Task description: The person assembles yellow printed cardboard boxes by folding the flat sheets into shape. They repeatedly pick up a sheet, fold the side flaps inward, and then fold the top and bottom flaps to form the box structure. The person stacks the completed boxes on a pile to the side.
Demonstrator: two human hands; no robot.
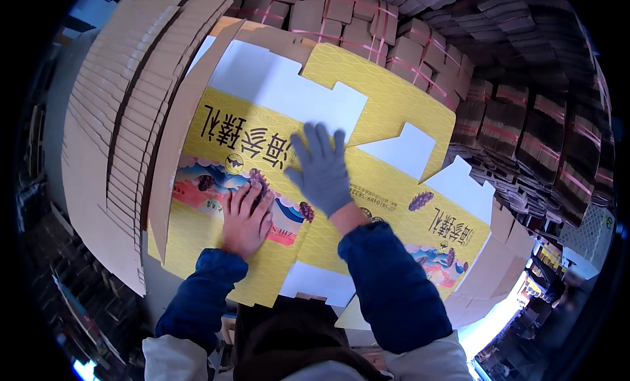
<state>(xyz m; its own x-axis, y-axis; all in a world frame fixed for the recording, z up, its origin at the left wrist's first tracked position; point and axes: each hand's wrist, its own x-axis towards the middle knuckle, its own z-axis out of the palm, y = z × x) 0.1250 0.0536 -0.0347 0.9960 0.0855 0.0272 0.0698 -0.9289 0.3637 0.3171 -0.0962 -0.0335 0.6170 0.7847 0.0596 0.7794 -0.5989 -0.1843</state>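
A flattened yellow carton (216, 250), printed with dark lettering and a red and blue picture, lies in front of me. White flaps (262, 73) show along its far side. My bare left hand (248, 220) rests on the printed picture, fingers stretched out and slightly apart. My right hand (323, 171), in a grey glove, lies flat with spread fingers on the carton's middle, beside the large lettering. Neither hand grips anything. Another yellow sheet (380, 76) reaches out past the carton's far edge. Dark blue sleeves cover both forearms.
A tall stack of brown cardboard sheets (125, 138) stands at the left, curving close to the carton. Brown bundles (348, 27) tied with pink straps are piled at the back. Darker strapped stacks (538, 132) fill the right, near a pale perforated crate (589, 240).
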